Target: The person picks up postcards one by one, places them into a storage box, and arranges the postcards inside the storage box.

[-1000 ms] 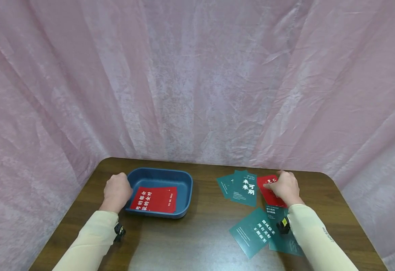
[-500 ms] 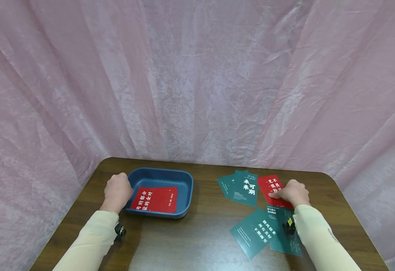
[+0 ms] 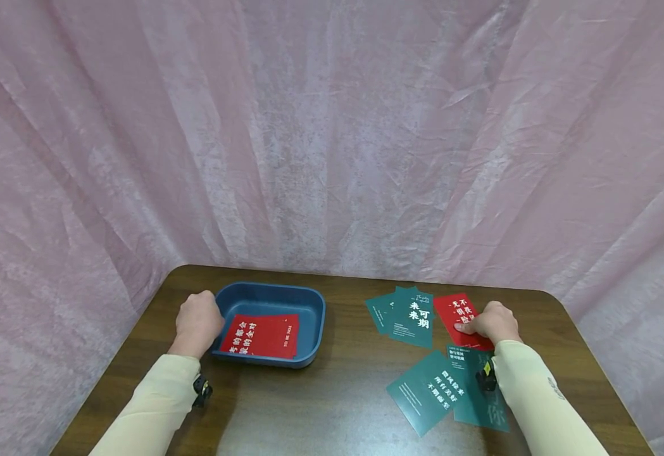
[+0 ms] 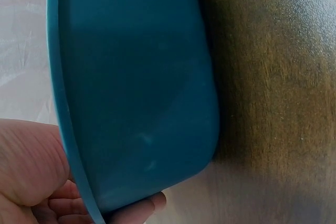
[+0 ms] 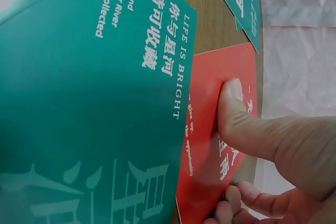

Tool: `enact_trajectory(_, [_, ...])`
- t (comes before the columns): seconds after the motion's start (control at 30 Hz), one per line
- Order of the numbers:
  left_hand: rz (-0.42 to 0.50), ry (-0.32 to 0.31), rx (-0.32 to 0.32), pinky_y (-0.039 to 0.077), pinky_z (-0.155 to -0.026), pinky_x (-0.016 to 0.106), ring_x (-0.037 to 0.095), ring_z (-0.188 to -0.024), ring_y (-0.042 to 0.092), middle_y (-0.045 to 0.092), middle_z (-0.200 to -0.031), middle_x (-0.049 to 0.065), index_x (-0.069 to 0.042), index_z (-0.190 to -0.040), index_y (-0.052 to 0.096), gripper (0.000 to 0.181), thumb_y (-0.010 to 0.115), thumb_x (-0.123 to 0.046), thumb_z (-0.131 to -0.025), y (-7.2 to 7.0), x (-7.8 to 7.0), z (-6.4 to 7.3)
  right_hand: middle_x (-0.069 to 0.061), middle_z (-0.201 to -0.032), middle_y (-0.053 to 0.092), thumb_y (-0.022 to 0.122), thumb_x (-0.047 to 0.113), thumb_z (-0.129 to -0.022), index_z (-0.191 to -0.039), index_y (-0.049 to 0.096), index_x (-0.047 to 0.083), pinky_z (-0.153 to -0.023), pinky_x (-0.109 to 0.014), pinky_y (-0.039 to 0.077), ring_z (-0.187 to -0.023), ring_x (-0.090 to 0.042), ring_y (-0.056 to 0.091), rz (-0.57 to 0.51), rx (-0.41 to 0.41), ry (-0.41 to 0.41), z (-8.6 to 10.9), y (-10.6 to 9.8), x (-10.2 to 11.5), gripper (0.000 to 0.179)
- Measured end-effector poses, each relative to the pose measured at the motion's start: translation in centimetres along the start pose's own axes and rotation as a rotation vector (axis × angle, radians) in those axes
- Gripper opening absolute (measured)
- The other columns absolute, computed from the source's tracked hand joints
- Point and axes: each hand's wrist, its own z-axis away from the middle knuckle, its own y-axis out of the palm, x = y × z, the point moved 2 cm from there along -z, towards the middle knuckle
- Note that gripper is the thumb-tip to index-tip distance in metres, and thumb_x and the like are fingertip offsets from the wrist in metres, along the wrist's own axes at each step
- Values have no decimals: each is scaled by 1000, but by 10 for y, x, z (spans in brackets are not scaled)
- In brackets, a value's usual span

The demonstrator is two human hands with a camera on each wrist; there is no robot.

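While the right hand (image 3: 491, 322) is pinching the red card (image 3: 456, 308) by its right edge, that card is lying on the bench (image 3: 332, 411), just beside the far green cards (image 3: 411, 324) and close against the near green cards (image 3: 425, 387). From the right wrist, one near green card is hiding part of the red one's border, so if the two are overlapping, which I cannot tell, a lift could be dragging the green one along. Too firm a press from the thumb (image 5: 236, 114) could be bowing the card, and a shallow hold could be letting it slip.

That thumb is lying across the printed face, the other fingers are curling in at the edge, and the wrist is hovering over the near green cards. The left hand (image 3: 197, 324) is gripping the left side of the blue tray (image 3: 309, 329), digits showing on both sides of its rim; an uneven tug there could be shifting the red cards (image 3: 266, 335) that are resting inside.
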Motion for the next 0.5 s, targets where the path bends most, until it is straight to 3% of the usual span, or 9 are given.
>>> enact_trajectory(0.5, [12,-2,6,53,-51,48,30,-58,62,65,-83,29,11,-93,63,28,69,-11,-77,-1,-1,2,-28,-105,53,80,41,-67,-119,45,-10,-61,-40,49,-90,-40,50,-33,24,21,-1,-2,-6,80])
